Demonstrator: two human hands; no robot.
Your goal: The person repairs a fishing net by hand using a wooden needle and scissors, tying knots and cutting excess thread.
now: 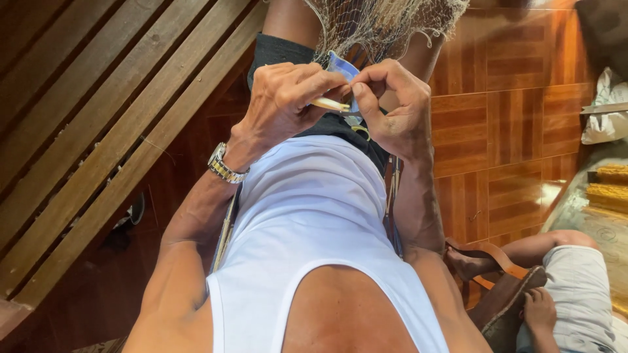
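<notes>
Partly hidden: net (386, 23) cut off top centre; left hand (284, 101) pinching pale needle (330, 104), right hand (396, 108) pinching blue tab (341, 66); brown tiled floor (510, 117) right.

— What sort of place is this?
— A home, I'd say, used for handwork. The floor (517, 131) is glossy parquet-pattern tile in reddish brown.
— And the left side?
— Slanted wooden slats (98, 131), like a stair or a bench. A fishing net (386, 26) hangs above, and another person (562, 287) sits on the floor nearby.
</notes>
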